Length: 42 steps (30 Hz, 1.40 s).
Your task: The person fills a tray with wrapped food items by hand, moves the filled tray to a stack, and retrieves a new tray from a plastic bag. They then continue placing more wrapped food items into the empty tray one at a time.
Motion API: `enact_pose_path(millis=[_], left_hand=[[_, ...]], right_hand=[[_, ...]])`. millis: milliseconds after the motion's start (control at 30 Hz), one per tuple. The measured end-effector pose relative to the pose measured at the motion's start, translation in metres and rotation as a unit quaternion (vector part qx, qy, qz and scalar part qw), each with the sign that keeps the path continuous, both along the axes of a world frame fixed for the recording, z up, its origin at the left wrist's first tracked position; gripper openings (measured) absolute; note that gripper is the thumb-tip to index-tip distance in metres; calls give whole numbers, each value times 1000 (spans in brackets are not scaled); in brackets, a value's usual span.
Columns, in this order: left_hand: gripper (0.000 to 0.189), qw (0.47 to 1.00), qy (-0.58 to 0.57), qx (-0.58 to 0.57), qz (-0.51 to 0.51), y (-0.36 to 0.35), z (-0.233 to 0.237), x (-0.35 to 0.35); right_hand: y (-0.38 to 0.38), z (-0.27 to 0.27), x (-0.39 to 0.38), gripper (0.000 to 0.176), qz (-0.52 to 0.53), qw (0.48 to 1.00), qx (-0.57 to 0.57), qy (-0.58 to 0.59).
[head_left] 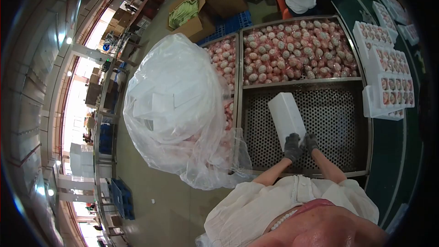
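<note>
Both grips, L hand point(292, 147) & R hand point(311, 142) in grey gloves, are closed on the near end of our white foam tray point(286, 116), held tilted over the perforated metal desk point(338, 123), w/ the plastic bag point(169, 105) just left.

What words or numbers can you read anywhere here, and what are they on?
Nothing can be read for sure.
Cardboard box: green markings, too blurred.
Blue sign: too small.
White foam tray, held by left hand and right hand: blank.

box point(286, 116) on tray point(338, 123), bag point(173, 105) left, fruit point(297, 50) behind
</note>
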<state>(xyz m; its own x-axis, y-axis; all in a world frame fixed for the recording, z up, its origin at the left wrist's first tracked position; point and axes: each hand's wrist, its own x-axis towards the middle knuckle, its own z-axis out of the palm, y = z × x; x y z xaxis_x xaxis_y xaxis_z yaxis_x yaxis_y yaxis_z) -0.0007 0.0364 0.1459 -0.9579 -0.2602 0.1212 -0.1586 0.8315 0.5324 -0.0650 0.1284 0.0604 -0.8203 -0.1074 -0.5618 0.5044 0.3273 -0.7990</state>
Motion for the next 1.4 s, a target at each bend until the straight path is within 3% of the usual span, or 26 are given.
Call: enact_pose_path(millis=[33,100,167,200,233,300,333,367,433,533,733,767,833,867,967,1000,1033,1100,1133,1167,1200,1233,1267,1300,1367,1400], left_hand=[[35,997,-51,30,45,1,1,-2],[37,995,-11,-24,96,-4,-22,-4],[38,963,-64,-89,245,-17,-42,-3],[45,929,-146,29,339,-27,-66,1],[45,928,-149,29,341,-34,-58,6],[56,924,-220,153,274,-57,-26,17],[61,940,-187,105,264,-74,-81,34],[61,939,-188,104,268,-83,-98,45],[74,860,-128,394,299,-98,-110,60],[66,876,-178,347,282,-108,-70,70],[64,861,-361,253,254,-122,-87,102],[64,855,-395,233,243,-123,-91,103],[63,860,-376,241,249,-118,-103,109],[62,864,-357,242,258,-115,-107,114],[59,856,-383,255,234,-128,-103,96],[57,832,-443,259,211,-117,-115,109],[55,910,-238,257,223,-111,-113,115],[58,862,-349,293,223,-105,-83,97],[58,840,-359,325,243,-100,-77,83],[58,840,-365,328,233,-96,-91,75],[57,829,-342,386,219,-93,-112,71],[56,814,-316,443,204,-89,-142,67],[43,868,-269,366,203,-78,-189,64],[43,866,-271,369,200,-71,-176,54],[41,766,-265,513,284,-61,-128,34],[41,744,-303,533,265,-66,-186,42]], right_hand=[[0,2,-2,30,-7,998,-9,-55],[-1,-31,-4,35,47,999,12,4],[-19,-21,-2,38,130,977,144,84],[-25,26,-2,43,163,976,129,58],[-31,25,1,43,166,976,128,55],[-46,21,8,44,234,957,140,97],[-50,46,10,48,239,967,84,30],[-56,31,17,48,243,966,82,28],[-70,-25,35,47,279,936,142,161],[-66,12,36,51,241,953,133,127],[-36,-17,2,62,123,978,136,102],[-42,3,-1,62,123,977,141,104],[-56,50,3,74,264,909,261,192],[-60,66,2,83,294,911,248,151],[-62,28,-11,81,298,901,233,211],[-50,-3,-10,76,202,911,218,285],[-42,1,-12,72,145,916,180,327],[-21,25,-3,73,122,914,223,316],[-14,39,-5,74,90,966,67,232],[-9,52,-7,74,55,983,-96,144],[-3,66,-4,76,111,992,-39,55],[2,57,3,76,106,992,-33,55],[4,42,13,75,140,987,-1,78],[8,32,21,74,175,979,30,99],[17,24,23,78,194,977,42,78],[22,10,23,79,176,982,27,65]])
